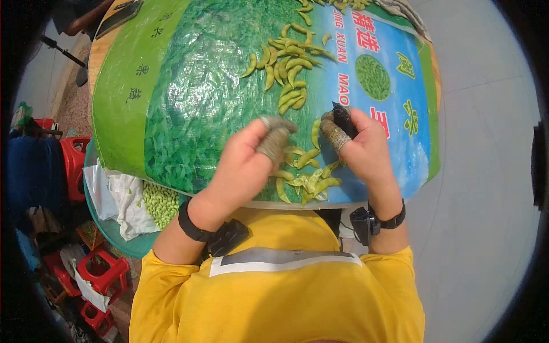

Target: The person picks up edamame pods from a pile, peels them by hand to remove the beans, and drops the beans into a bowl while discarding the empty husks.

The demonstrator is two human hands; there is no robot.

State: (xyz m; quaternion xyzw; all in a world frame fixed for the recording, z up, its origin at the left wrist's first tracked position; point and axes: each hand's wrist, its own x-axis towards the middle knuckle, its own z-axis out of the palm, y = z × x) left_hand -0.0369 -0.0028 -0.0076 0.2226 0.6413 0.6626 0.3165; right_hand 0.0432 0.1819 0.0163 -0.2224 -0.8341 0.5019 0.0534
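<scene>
My left hand (246, 154), with grey wraps on its thumb and finger, hangs over the green printed sheet (194, 97). Its wrapped fingertips are pinched together and blurred, and what lies between them cannot be made out. To the right, my right hand (363, 140) is curled around a small black tool (343, 119); its thumb is wrapped too. A green pod (315, 134) is just left of the right thumb. Between and below the hands lie several pods and opened husks (311, 182). A larger pile of pods (289, 60) is farther up the sheet.
At the lower left, a teal tray (135, 246) holds shelled beans (159, 201) and a white bag (127, 200). Red stools (103, 271) stand on the floor at left. More pods lie at the sheet's top edge. Part of another person's arm (86, 20) shows at top left.
</scene>
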